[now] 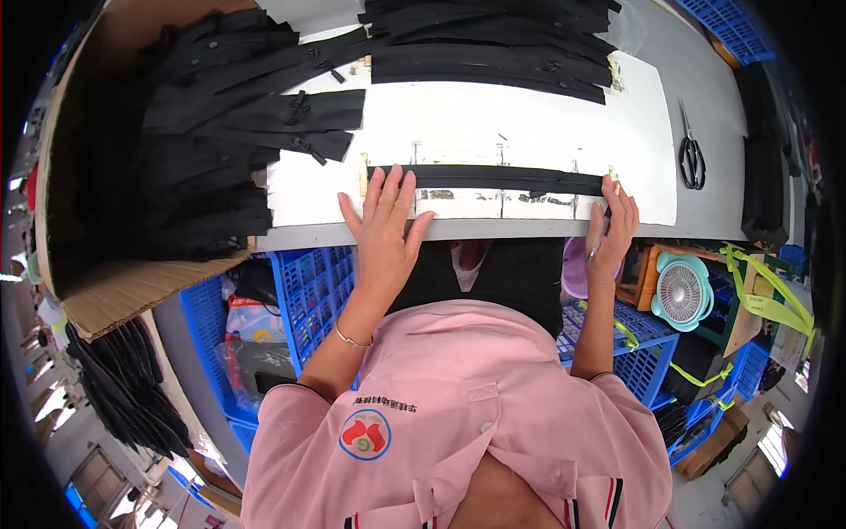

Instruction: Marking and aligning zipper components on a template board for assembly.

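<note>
A narrow black zipper (493,179) lies straight across a white board (529,123) with dark marks on it. My left hand (385,225) rests flat on the zipper's left end, fingers stretched out and thumb apart. At the opposite end, my right hand (614,225) touches the zipper with its fingertips. A slim pen-like tool (603,229) sits between the right thumb and curled fingers; its exact kind is hard to make out. More black zippers (485,57) are laid in a stack along the far side of the board.
A cardboard box (132,286) on the left overflows with black zippers (211,132), some with pulls showing. Black-handled scissors (692,163) lie on the grey table (718,88) to the right. Below the edge are blue crates (308,300) and a small turquoise fan (682,291).
</note>
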The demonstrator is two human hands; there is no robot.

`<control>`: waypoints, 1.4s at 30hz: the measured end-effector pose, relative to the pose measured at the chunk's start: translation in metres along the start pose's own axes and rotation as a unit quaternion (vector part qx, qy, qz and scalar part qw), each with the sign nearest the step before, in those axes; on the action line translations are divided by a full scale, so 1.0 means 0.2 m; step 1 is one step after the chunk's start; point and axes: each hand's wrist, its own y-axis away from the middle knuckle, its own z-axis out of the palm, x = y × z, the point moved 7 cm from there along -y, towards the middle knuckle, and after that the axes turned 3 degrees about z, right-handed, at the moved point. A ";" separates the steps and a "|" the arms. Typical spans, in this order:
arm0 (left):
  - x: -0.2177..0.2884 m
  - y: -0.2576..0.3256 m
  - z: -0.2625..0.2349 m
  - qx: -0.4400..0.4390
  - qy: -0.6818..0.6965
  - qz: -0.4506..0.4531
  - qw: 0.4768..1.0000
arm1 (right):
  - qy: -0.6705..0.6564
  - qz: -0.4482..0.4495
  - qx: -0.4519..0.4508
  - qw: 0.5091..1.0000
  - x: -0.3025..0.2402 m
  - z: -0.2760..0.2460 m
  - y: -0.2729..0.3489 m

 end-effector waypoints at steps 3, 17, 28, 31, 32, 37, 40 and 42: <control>-0.01 0.01 0.00 0.012 0.000 -0.001 1.000 | 0.022 0.012 -0.014 1.000 -0.08 -0.02 -0.05; 0.00 0.00 -0.02 0.038 0.019 -0.019 0.999 | -0.477 0.171 -0.202 0.838 -0.91 0.54 -0.27; -0.01 0.01 -0.04 0.057 0.035 -0.017 0.998 | -0.359 0.097 -0.273 0.887 -0.95 0.62 -0.22; -0.01 0.01 -0.04 0.057 0.036 -0.016 0.998 | -0.350 0.082 -0.266 0.894 -0.95 0.62 -0.23; -0.01 0.01 -0.04 0.056 0.037 -0.016 0.998 | -0.343 0.077 -0.264 0.898 -0.96 0.61 -0.23; -0.01 0.00 -0.03 0.054 0.031 -0.014 0.998 | -0.383 0.083 -0.181 0.902 -0.96 0.59 -0.23; -0.01 0.01 -0.03 0.054 0.029 -0.015 0.998 | -0.370 0.078 -0.219 0.899 -0.94 0.60 -0.22; -0.01 0.01 -0.02 0.052 0.028 -0.014 0.998 | -0.397 0.041 -0.253 0.881 -0.94 0.62 -0.20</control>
